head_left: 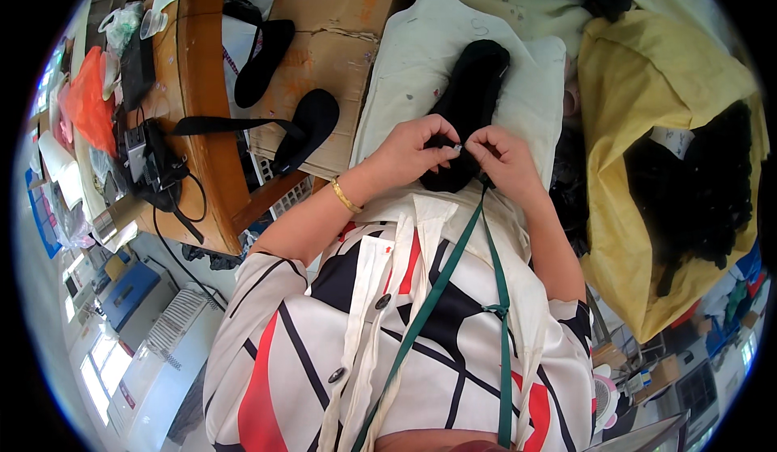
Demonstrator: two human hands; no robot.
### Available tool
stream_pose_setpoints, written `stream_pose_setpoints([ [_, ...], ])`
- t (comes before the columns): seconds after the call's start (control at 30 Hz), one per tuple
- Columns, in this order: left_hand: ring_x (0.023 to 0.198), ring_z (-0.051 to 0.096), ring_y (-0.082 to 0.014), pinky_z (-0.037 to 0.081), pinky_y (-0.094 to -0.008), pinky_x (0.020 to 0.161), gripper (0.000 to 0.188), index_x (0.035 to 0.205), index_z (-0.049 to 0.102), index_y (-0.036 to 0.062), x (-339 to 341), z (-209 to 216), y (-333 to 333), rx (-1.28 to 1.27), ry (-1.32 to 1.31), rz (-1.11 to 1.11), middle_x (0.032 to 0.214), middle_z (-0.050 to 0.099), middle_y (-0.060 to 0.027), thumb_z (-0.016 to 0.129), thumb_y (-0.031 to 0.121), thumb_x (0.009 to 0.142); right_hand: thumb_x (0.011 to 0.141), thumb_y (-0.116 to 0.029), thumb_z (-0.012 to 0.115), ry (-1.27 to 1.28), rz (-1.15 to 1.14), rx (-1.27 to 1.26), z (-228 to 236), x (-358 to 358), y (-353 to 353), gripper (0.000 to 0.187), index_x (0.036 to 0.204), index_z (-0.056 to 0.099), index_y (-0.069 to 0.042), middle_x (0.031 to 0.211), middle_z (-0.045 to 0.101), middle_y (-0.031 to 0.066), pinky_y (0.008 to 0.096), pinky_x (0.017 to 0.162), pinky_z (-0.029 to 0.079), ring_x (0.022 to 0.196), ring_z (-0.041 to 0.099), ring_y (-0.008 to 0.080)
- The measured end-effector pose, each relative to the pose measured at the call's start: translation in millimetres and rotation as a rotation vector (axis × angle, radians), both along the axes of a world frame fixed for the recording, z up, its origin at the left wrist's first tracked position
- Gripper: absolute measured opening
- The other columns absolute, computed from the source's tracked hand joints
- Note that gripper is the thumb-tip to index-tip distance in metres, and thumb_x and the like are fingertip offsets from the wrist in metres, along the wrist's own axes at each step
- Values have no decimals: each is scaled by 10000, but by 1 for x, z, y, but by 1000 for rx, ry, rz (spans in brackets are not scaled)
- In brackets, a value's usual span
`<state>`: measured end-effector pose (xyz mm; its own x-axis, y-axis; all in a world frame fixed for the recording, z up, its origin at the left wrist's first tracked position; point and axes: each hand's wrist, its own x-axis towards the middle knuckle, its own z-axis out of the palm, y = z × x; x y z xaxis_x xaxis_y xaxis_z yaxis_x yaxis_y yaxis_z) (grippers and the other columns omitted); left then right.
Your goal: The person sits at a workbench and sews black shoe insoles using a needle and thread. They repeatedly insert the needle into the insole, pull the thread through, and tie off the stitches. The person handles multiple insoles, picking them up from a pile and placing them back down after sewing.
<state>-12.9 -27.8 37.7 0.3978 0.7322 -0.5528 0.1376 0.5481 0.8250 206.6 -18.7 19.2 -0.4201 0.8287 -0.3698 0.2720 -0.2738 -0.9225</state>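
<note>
A black slipper lies lengthwise on a white padded cloth over my lap, its toe pointing away from me. My left hand is above its near end, thumb and forefinger closed on a tiny pale, shiny piece. Close beside it, on the right, my right hand has its fingertips pinched together; whatever they hold is too small to make out. A green neck cord runs down from me to a small dark object under the right hand, partly hidden.
At left, a black slipper with a long strap and another black sole rest by a cardboard box. A wooden table carries a black device with cables. A yellow sack full of black pieces stands at right.
</note>
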Motion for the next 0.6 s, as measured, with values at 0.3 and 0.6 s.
stream_pose_setpoints([
  [0.3, 711, 607, -43, 481, -190, 582, 126, 1029, 614, 55, 2, 5, 0, -30, 16, 29, 828, 636, 13, 670, 89, 920, 879, -92, 671, -59, -201, 271, 18, -2, 16, 97, 962, 660, -43, 834, 608, 91, 321, 647, 471, 738, 587, 226],
  [0.6, 687, 592, -34, 476, -196, 582, 120, 1009, 627, 43, 3, 8, -2, 62, 74, 14, 815, 646, 12, 679, 89, 911, 804, -72, 706, -214, 24, 722, 22, -19, -1, 57, 850, 673, -65, 775, 595, 74, 314, 559, 460, 674, 574, 255],
])
